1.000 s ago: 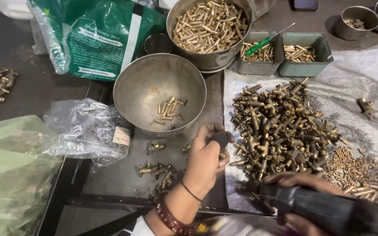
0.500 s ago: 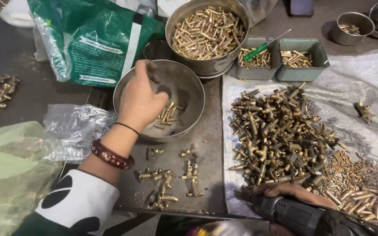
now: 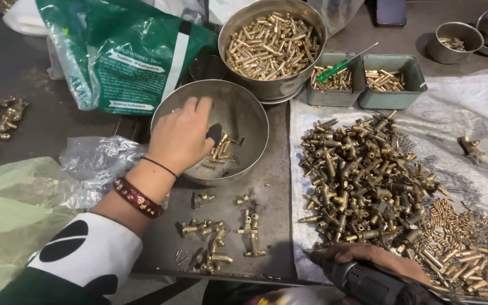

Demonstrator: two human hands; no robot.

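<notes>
A: Where are the hands?

B: The left hand [image 3: 182,135] reaches over the near rim of a shallow steel bowl [image 3: 244,101], fingers curled down into it. A dark cap covers the thumb tip, which sits just beside the few brass pins [image 3: 220,148] lying in the bowl's bottom. Whether it pinches one of them I cannot tell.

A: And the right hand?

B: The right hand [image 3: 377,260] is low at the bottom edge, wrapped tight around the black body of a power driver [image 3: 362,279], its nose pointing left over the edge of the white sheet [image 3: 481,101].

A: What lies between the two?

B: On the dark metal table [image 3: 280,152], just in front of the bowl, a scatter of small brass fittings [image 3: 221,237] lies, some assembled into little tee shapes.

A: And to the right?

B: A large heap of brass fittings [image 3: 362,175] is piled on the white sheet, with short brass sleeves [image 3: 470,243] spread nearer the corner.

A: Behind the bowl?

B: A deeper steel pot [image 3: 275,42] full of brass pins touches its far rim. Beside that stand two grey trays [image 3: 362,79], a green-handled screwdriver [image 3: 343,65] lying across the left one. A green printed bag [image 3: 125,56] slumps at the left.
</notes>
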